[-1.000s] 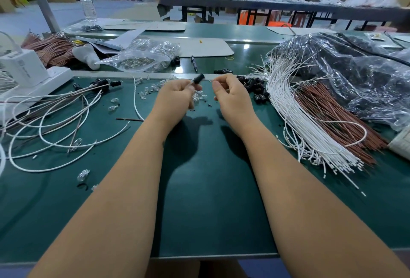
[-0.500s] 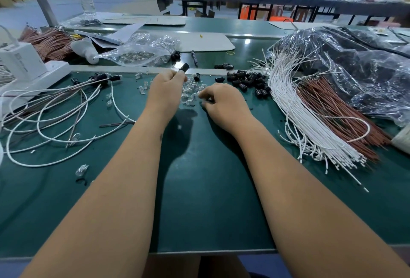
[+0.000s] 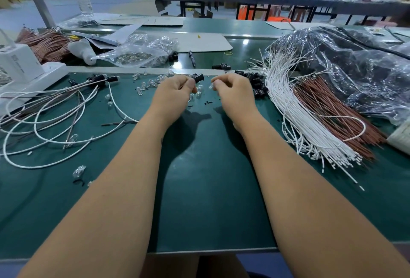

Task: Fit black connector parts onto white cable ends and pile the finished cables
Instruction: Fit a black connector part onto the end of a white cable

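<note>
1. Lifted off the bench (image 3: 199,189) since half a second ago: right hand (image 3: 235,95), up from the scattered clear bits and level with the left hand (image 3: 175,93) near the far edge.
2. Lying along the right side of the bench, fanned toward the near right corner: big bundle of white cables (image 3: 295,118), far too many to count, none with a black part on the near ends; beside it a brown wire bundle (image 3: 332,111), equally uncountable.
3. Spread over the left side: finished pile (image 3: 44,118) of looped white cables, perhaps five or six, black ends gathered near the far left edge. Judged early in the job, most cables untouched.
4. Heaped just beyond the right hand: loose black connectors (image 3: 257,84), roughly a dozen or more, exact count unclear.
5. Pinched in the left fingertips (image 3: 190,84), closed narrow: one black connector part (image 3: 198,77), raised above the bench.
6. Curled tight, right fingertips (image 3: 218,83), apparently nipping something small and clear; cannot tell what.
</note>
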### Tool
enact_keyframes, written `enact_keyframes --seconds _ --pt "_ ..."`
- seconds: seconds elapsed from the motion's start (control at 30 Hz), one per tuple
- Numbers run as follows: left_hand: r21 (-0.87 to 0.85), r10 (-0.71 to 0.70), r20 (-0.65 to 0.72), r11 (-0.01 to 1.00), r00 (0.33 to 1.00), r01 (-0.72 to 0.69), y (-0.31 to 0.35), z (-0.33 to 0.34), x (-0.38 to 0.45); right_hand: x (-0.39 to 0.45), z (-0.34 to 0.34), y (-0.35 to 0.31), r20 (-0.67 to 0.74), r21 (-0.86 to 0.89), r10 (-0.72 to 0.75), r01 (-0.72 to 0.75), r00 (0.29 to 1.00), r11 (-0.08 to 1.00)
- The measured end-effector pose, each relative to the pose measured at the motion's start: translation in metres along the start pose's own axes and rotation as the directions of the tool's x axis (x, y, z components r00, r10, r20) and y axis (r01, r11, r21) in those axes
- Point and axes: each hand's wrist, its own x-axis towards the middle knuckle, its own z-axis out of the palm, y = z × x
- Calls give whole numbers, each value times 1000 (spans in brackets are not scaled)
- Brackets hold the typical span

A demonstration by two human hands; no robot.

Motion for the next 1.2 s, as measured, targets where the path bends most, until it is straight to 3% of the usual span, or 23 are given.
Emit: enact_keyframes --seconds 0.1,0.27,0.87,1.2 --pt "3 32 52 999 998 -32 1 0 -2 3 -6 1 -9 238 112 -107 994 966" --pt "-22 49 101 999 994 -47 3 -1 -4 2 -8 0 14 361 144 -139 989 922" --pt "-6 82 147 997 986 -82 0 0 -2 0 -6 -1 11 345 118 -115 993 932" --pt "-2 104 138 995 985 -104 -1 2 -5 -2 -5 -1 38 233 102 -108 994 967"
